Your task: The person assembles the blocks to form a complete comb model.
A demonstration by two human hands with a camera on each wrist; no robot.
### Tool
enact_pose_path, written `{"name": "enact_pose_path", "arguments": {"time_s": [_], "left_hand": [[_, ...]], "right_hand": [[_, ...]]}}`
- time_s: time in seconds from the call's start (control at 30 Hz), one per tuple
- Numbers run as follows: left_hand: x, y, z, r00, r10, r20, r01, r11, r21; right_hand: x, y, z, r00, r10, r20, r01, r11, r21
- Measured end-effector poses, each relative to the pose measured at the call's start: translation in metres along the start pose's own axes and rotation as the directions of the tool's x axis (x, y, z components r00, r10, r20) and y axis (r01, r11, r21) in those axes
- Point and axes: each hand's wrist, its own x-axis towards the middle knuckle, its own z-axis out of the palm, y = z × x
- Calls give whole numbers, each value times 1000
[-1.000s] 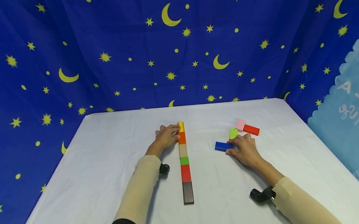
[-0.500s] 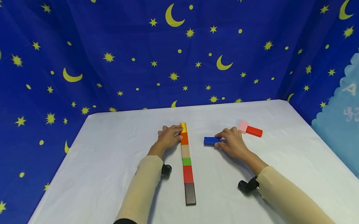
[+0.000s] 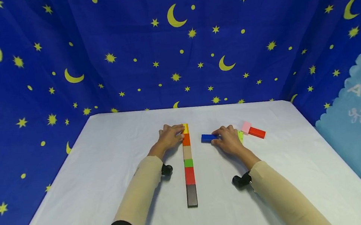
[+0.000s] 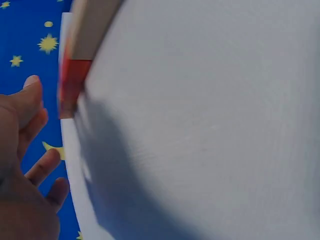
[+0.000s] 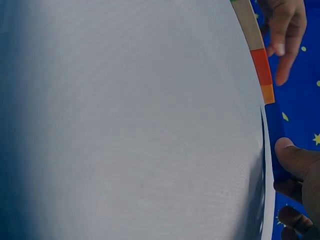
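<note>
A straight row of blocks lies on the white table. From the far end it runs yellow, orange, beige, green, red and dark brown. Beside the far end rests my left hand, its extended index finger at the yellow block and its thumb by the orange one. To the right of the row, my right hand pinches the right end of a blue block between thumb and fingers. The blue block's left end points toward the row, with a gap between them.
Behind the right hand a lime green block shows partly. Farther right lie a pink block and a loose red block, close together. A blue curtain with moons and stars hangs behind the white table.
My right hand has carried the blue block left and a little away from me, closer to the row. The left hand has stayed at the row's far end.
</note>
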Motion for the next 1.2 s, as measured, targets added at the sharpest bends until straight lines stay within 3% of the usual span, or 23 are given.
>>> {"name": "enact_pose_path", "arguments": {"time_s": [0.1,0.17,0.27,0.5,0.67,0.87,1.2], "left_hand": [[-8,1,-3,997,43,-69,-45,999,-29],[-21,5,-4,992,66,-111,-71,997,-41],[-51,15,-1,985,89,-150,-98,994,-52],[-134,37,17,973,127,-191,-163,969,-186],[-171,47,29,970,129,-206,-170,965,-199],[-186,50,38,962,148,-227,-184,972,-147],[-187,45,44,960,152,-235,-182,976,-115]], "right_hand": [[0,1,0,1000,8,5,-8,1000,-2],[1,1,-2,1000,13,12,-13,1000,5],[2,0,-4,1000,11,18,-11,1000,14],[5,0,-6,1000,8,17,-9,999,33],[5,0,-4,1000,10,17,-10,999,38],[4,-1,-3,1000,5,4,-5,999,49],[5,1,-2,1000,15,-4,-15,999,33]]}}
